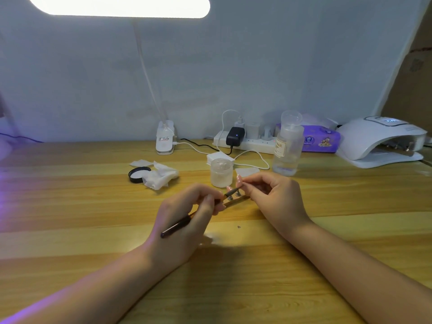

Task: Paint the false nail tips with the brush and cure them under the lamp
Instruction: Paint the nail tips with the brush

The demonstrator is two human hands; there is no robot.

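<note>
My left hand (187, 218) grips a dark nail brush (177, 225), its bristle end pointing up and right toward the nail tips. My right hand (273, 195) pinches a pink false nail tip (239, 178) on its small stand. Two more nail tips (233, 195) on stands sit on a wooden stick on the table between my hands. The brush tip lies just by them. The white curing lamp (383, 143) stands at the far right, with a stick of nail tips inside its opening.
An open frosted jar (221, 173) stands behind my hands, its black lid (139, 174) and crumpled wipes (161, 175) to the left. A clear pump bottle (286, 148), power strip (245, 142), tissue pack (321, 141) and desk lamp clamp (165, 141) line the back.
</note>
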